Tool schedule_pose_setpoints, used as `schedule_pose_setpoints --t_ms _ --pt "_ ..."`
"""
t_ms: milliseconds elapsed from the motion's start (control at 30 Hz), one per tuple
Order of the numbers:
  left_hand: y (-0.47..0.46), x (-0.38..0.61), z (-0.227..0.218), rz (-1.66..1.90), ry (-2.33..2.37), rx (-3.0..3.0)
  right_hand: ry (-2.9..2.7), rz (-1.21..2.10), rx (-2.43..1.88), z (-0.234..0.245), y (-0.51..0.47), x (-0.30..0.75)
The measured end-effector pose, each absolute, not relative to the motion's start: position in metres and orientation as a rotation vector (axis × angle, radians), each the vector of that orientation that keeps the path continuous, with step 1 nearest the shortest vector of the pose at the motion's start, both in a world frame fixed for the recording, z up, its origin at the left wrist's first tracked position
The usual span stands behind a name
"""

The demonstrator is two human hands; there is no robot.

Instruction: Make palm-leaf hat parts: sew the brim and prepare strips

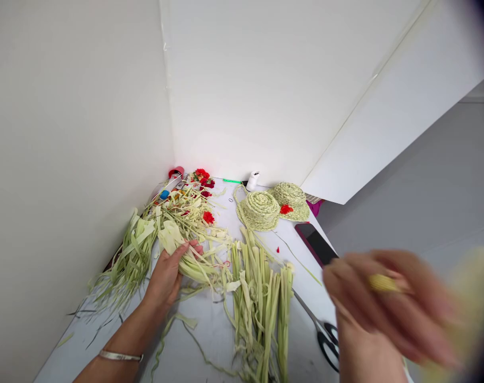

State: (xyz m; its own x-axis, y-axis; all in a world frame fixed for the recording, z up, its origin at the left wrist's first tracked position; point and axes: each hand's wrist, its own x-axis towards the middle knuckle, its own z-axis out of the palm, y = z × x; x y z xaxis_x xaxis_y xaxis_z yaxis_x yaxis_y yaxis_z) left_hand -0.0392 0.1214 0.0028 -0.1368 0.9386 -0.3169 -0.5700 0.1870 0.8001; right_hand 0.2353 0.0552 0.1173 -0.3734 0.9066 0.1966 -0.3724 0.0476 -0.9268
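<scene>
My left hand (170, 271) is closed on a bunch of pale green husk strips (198, 268), its wide folded end sticking up past the thumb. My right hand (389, 303) is raised close to the camera at the lower right, blurred by motion. Its fingers are bent together, with a yellow ring (381, 283) on one. A pale yellowish smear by its fingertips is too blurred to name. Between the hands, a row of long husk strips (261, 308) lies on the white table (202, 340). A loose heap of strips (134, 250) spreads left of my left hand.
Two small woven hats (260, 210) stand at the back, a red flower (285, 209) against one. A white thread spool (252, 181), phone (316, 243) and black-handled scissors (325, 335) are nearby. More red flowers (202, 174) lie back left. White walls (242, 90) enclose the table's back and left.
</scene>
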Motion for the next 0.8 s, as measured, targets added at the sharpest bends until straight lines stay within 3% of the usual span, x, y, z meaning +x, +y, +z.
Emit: schedule_pose_setpoints --t_ms 200,400,633,800 --pt "0.105 -0.024 0.012 1.186 0.825 0.626 -1.255 1.471 -1.004 0.073 0.099 0.159" --pt "0.096 -0.015 0.014 1.185 0.796 0.649 -1.3 1.6 -0.986 0.037 0.102 0.126" --pt "0.105 -0.03 0.026 1.361 0.87 0.431 -1.697 1.712 -1.018 0.049 0.086 0.13" --pt "0.111 -0.049 0.04 1.481 0.612 0.431 -1.795 1.699 -1.143 0.063 0.066 0.141"
